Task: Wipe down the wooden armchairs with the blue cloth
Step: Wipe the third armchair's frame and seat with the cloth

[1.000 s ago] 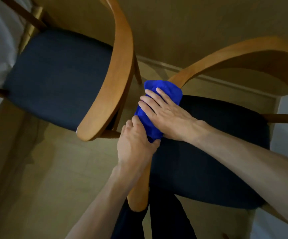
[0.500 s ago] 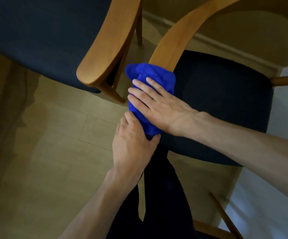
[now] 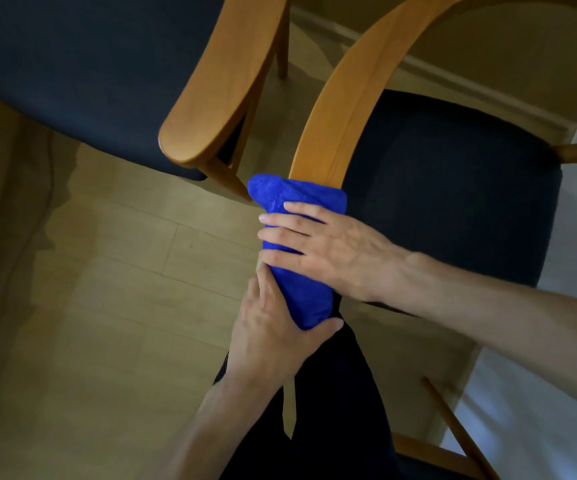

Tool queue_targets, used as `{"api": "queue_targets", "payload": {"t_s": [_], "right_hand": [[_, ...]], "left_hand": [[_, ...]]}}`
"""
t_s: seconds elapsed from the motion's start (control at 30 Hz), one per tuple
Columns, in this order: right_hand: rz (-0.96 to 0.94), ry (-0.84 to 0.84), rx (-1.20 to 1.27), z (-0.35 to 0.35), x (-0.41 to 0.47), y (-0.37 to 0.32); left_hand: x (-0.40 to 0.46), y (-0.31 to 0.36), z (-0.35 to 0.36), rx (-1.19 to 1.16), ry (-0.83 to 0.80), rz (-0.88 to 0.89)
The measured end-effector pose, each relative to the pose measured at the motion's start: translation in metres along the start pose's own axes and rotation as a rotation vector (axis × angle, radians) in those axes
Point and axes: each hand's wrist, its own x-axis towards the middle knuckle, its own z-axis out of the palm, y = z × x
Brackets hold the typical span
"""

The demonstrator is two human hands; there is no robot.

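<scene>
Floor (image 3: 89,306): pale wood boards fill the lower left of the frame.
Left chair (image 3: 72,64): dark seat and one wooden arm, upper left, untouched by either hand.
Right chair (image 3: 453,202): dark seat at centre right; its curved armrest (image 3: 349,98) sweeps down from the upper right toward the middle.
Legs (image 3: 332,410): the person's dark trousers, bottom centre.
Cloth (image 3: 301,292): blue, folded over the near end of the armrest at frame centre, wrapping the wood.
Right hand (image 3: 328,251): fingers straight and flat across the cloth, pressing it onto the armrest.
Left hand (image 3: 269,337): just below, fingers and thumb curled round the cloth's lower end, clamped on cloth and armrest tip together.
Risk: the cloth is bunched thick, so a stroke could ride over the wood's edges and leave them unwiped; uneven pull between the two hands could drag it off the tip; leaning hard on one arm could shift the chair on the smooth floor.
</scene>
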Motion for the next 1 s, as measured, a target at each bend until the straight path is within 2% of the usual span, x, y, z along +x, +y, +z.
{"api": "queue_targets", "payload": {"t_s": [0.27,0.6,0.73,1.0], "right_hand": [[-0.099,-0.058,-0.115,-0.006,0.014,0.041],[-0.043,0.097,-0.168,-0.012,0.013,0.104],[0.034,0.172,-0.115,-0.018,0.010,0.147],[0.325,0.174,-0.080,-0.027,-0.019,0.245]], "left_hand": [[0.032,0.011,0.010,-0.065,0.068,-0.055],[0.086,0.052,-0.002,0.101,0.149,0.009],[0.128,0.084,-0.015,0.206,0.168,0.042],[0.230,0.174,-0.021,0.484,0.156,0.103]]}}
